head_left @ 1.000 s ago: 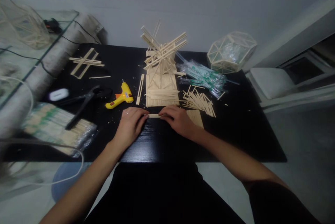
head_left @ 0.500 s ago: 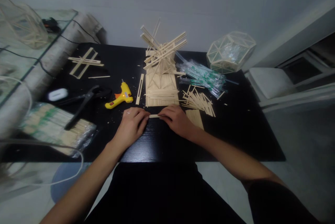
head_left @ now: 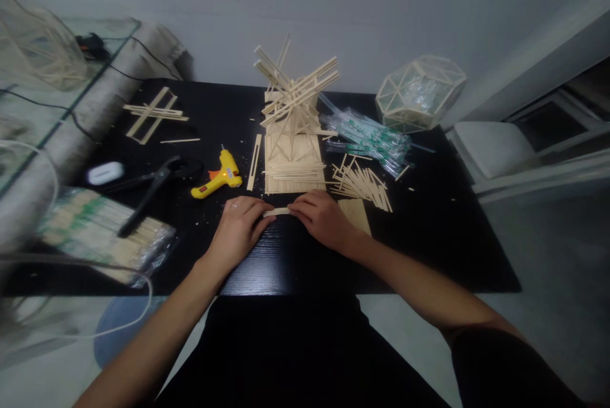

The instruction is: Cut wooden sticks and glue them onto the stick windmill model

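Between my hands, low over the black table, lies a short bundle of wooden sticks (head_left: 277, 211). My left hand (head_left: 242, 224) pinches its left end and my right hand (head_left: 320, 216) its right end; the fingers cover both ends. Just beyond stands a windmill-like stick model (head_left: 298, 100) with crossed blades, on a flat base of sticks laid side by side (head_left: 295, 147). Several loose sticks (head_left: 294, 170) lie across the base's near part. A yellow glue gun (head_left: 219, 176) rests on its side left of the base, its switch glowing.
Cut sticks (head_left: 365, 185) lie heaped right of the base, near a flat wooden panel (head_left: 355, 216). Plastic wrappers (head_left: 369, 138) and a polyhedral stick frame (head_left: 419, 93) stand behind. Black pliers (head_left: 159, 182), a white case (head_left: 105, 173) and packaged sticks (head_left: 107, 233) are at left.
My left fingers have opened slightly and shifted along the bundle, so more of it shows. The right hand has barely moved.
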A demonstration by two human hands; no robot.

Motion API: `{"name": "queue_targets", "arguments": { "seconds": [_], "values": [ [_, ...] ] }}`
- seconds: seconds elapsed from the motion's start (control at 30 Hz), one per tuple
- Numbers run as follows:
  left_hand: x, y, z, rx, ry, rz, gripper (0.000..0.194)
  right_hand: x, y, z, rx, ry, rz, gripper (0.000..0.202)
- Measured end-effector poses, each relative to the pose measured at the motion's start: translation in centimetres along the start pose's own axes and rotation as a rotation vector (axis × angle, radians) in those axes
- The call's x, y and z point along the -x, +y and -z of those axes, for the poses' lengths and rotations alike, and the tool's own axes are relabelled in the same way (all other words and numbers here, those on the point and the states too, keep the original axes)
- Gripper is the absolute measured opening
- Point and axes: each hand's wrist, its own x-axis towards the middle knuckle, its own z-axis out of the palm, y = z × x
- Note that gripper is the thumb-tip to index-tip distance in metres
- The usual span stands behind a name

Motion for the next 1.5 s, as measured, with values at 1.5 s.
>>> {"name": "queue_targets", "arguments": {
  "seconds": [1.5],
  "values": [
    [0.0, -0.1, -0.2, 0.037, 0.023, -0.079, 0.018, 0.2, 0.5, 1.1, -0.061, -0.023, 0.049, 0.011]
  ]
}}
